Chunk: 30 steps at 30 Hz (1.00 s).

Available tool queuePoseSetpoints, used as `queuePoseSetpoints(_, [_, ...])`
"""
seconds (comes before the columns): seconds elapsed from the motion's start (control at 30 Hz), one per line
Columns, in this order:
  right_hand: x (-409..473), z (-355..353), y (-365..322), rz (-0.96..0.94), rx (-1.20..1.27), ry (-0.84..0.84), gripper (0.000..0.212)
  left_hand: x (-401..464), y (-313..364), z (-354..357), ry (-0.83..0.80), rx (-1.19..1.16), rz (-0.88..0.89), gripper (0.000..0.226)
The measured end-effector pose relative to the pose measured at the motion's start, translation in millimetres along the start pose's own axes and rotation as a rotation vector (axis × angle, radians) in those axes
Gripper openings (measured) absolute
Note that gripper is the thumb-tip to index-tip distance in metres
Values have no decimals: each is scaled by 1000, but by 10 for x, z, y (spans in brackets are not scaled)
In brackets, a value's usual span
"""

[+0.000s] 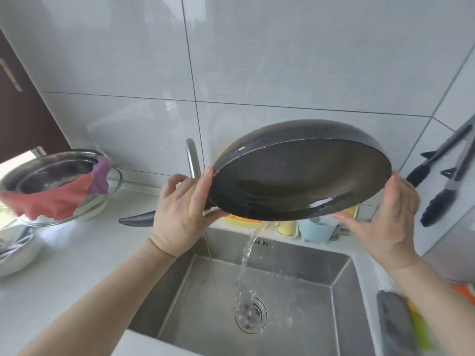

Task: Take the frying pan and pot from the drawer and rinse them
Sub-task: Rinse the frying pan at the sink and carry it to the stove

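A dark frying pan (pixel 295 176) is held tilted over the steel sink (pixel 341 273), its inside facing me. Water pours from its lower rim in a stream (pixel 246 265) down onto the drain (pixel 253 316). My left hand (pixel 182 211) grips the pan's left rim where the dark handle (pixel 136 219) juts out to the left. My right hand (pixel 383 219) holds the right rim with flat fingers under the edge. No pot can be told apart from the other steel ware.
A steel faucet (pixel 192 158) rises behind the pan. At left a steel bowl (pixel 51 173) draped with red and purple cloths (pixel 59 199) sits on the white counter (pixel 77 258). Black tongs (pixel 447 176) hang on the right wall. Sponges and holders (pixel 316 228) line the sink's back edge.
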State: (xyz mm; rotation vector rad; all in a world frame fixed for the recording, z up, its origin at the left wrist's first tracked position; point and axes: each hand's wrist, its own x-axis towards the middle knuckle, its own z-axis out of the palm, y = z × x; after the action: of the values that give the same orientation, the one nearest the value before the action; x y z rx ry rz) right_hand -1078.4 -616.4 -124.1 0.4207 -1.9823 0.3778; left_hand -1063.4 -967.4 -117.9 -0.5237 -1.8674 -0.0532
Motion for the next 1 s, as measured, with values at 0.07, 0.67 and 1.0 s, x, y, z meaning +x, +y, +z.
queuePoseSetpoints(0.07, [114,-95,-49,-23,5,55,85,136,-18,-86,55,3,20,87])
queuePoseSetpoints(0.67, [-1454,237,122,364,42,-711,138,-1102,476,535,-708,-374,-179,120])
queuePoseSetpoints(1.0, [-2764,792,181,752,138,-1359,143,-2618,891,1478,-1607,-549,-482,138])
